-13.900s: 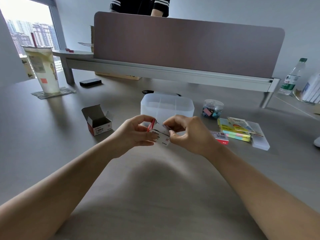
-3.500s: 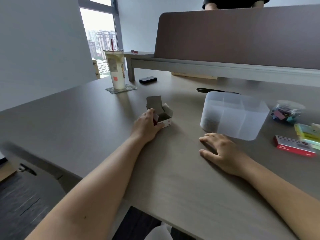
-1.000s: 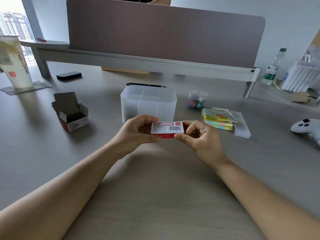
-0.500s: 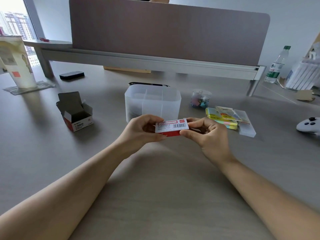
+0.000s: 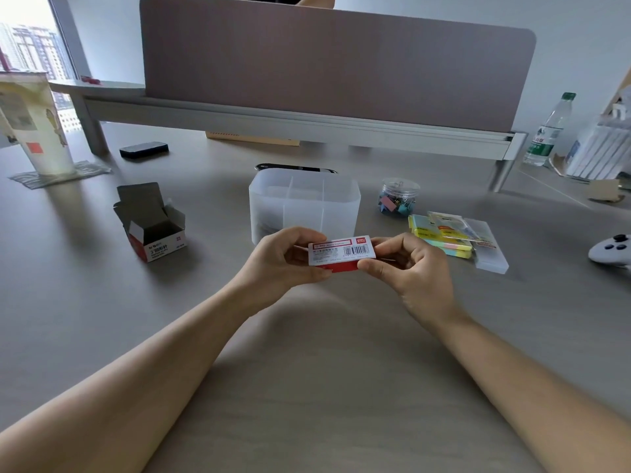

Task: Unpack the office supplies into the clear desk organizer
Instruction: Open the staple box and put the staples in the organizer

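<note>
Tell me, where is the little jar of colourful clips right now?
In the head view the jar of clips stands on the desk right of centre, just right of the clear organizer and behind the sticky notes.

The grey wood-grain surface (image 5: 307, 387) carries a clear desk organizer (image 5: 304, 208) at mid-distance, divided into compartments. To its left sits an opened red-and-white carton (image 5: 152, 225), flaps up. Farther left, a tall drink cup (image 5: 34, 128) stands on a patterned coaster (image 5: 59, 174), with a dark phone (image 5: 144, 149) lying beyond. Right of the organizer stands a small jar of coloured binder clips (image 5: 398, 197), then a stack of sticky notes (image 5: 440, 235) beside a frosted flat case (image 5: 490, 247). A white game controller (image 5: 611, 250) lies at the right edge.
</note>
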Available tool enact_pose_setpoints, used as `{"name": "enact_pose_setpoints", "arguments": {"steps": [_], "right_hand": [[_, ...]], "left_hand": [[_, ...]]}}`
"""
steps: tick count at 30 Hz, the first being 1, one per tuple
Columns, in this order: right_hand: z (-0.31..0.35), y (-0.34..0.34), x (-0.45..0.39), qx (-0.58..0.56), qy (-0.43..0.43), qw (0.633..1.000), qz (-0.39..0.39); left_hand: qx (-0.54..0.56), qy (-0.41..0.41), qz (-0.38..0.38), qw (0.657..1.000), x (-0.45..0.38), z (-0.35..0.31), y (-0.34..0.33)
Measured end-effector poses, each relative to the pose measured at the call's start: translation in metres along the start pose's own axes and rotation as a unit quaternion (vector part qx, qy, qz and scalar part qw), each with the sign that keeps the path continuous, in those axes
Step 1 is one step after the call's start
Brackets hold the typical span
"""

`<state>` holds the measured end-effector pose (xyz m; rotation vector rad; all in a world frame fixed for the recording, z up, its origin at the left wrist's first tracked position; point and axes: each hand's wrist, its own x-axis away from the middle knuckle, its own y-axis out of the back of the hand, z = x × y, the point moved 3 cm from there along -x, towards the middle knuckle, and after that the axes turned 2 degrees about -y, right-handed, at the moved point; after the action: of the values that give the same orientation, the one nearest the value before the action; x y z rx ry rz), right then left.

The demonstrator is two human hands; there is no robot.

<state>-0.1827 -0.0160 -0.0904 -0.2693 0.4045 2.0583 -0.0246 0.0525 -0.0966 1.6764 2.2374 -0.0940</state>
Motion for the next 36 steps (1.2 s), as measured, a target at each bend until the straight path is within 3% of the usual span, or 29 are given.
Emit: {"name": "enact_pose_setpoints", "arguments": {"steps": [14,21,27,36], "right_hand": [[0.007,-0.001,0.000,0.022,0.011,0.999,0.028],[0.001,-0.010,0.001,0.194,0.031,0.972,0.128],[0.000,-0.005,-0.002,0.220,0.062,0.968,0.103],[-0.001,-0.011,-0.003,0.251,0.093,0.957,0.108]], "left_hand": [[0.003,-0.012,0.019,1.000,0.000,-0.003,0.001],[-0.078,-0.031,0.024,0.996,0.001,0.002,-0.003],[-0.111,-0.003,0.068,0.991,-0.001,0.004,-0.001],[-0.046,0.020,0.036,0.998,-0.002,0.008,-0.001]]}}
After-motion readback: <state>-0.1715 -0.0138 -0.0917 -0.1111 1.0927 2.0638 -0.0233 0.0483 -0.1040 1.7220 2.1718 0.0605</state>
